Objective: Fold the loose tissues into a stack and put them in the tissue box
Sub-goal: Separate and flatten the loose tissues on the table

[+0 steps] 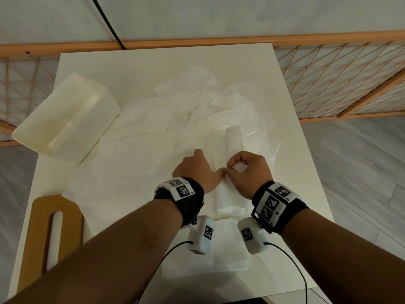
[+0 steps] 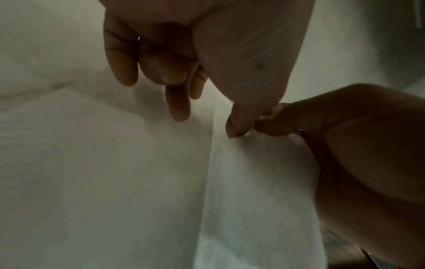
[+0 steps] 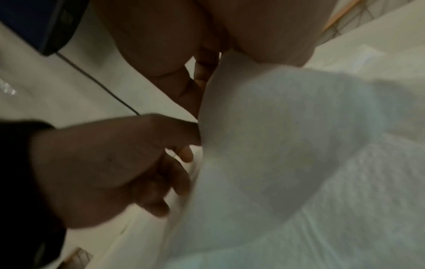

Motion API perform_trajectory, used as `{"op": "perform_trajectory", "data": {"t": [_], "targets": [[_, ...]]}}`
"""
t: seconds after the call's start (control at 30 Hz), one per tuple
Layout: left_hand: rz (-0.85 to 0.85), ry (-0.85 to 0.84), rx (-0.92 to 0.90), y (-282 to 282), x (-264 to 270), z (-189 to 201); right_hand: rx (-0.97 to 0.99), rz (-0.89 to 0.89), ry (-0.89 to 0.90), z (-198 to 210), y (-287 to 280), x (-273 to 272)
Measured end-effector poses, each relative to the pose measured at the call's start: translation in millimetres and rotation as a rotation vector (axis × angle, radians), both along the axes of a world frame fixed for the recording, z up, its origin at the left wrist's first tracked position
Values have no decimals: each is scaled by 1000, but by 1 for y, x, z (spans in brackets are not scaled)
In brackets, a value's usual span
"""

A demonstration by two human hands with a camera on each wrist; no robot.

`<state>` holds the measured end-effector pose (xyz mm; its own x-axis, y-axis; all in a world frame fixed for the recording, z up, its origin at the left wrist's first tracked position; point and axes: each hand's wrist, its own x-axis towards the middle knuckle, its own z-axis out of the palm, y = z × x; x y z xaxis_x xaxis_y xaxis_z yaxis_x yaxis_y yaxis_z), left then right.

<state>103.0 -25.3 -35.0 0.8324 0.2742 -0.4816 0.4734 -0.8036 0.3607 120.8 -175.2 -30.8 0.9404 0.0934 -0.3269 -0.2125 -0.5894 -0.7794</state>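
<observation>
A long folded white tissue [image 1: 232, 148] lies in the middle of the white table [image 1: 306, 194]. Both hands meet at its near half. My right hand [image 1: 230, 168] pinches a raised fold of it between thumb and curled fingers. My left hand [image 1: 215, 171] is beside it, thumb tip at the same fold edge [image 2: 212, 145] with a fingertip just under it [image 3: 186, 154]. The cream tissue box [image 1: 65, 119] lies open at the far left, away from both hands. Several loose tissues [image 1: 197, 106] are spread beyond the hands. A small folded stack [image 1: 228, 249] sits below my wrists.
A wooden lid with a long slot [image 1: 39, 227] lies at the near left corner. A black cable [image 1: 107, 20] runs down the wall behind the table. A wooden lattice rail [image 1: 339, 80] stands at the far right. Cables hang from both wrist cameras.
</observation>
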Motion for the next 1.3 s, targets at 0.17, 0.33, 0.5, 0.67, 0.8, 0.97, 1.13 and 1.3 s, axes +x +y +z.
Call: {"op": "perform_trajectory", "data": {"t": [0.17,0.33,0.5,0.67,0.8,0.97,1.13,1.3], "targets": [[-18,50,16,1,1,-3,46,-3,-11,4,-4,4],[-18,-47,-147,9,0,4,4,-27,20,0,-7,8],[-411,-384,-259,24,-24,29,-58,-75,42,-12,-15,17],[-1008,47,-23,3,-66,29,-80,-116,68,-20,-22,25],[-1127,162,-33,-8,-100,14,-106,-106,67,-18,-24,26],[-1113,296,-89,-8,-121,5,-118,-106,65,-17,-25,27],[-1133,270,-104,-20,-126,2,-120,-104,58,-15,-25,26],[-1052,143,-195,-24,-129,-6,-165,-93,34,-6,-23,24]]}}
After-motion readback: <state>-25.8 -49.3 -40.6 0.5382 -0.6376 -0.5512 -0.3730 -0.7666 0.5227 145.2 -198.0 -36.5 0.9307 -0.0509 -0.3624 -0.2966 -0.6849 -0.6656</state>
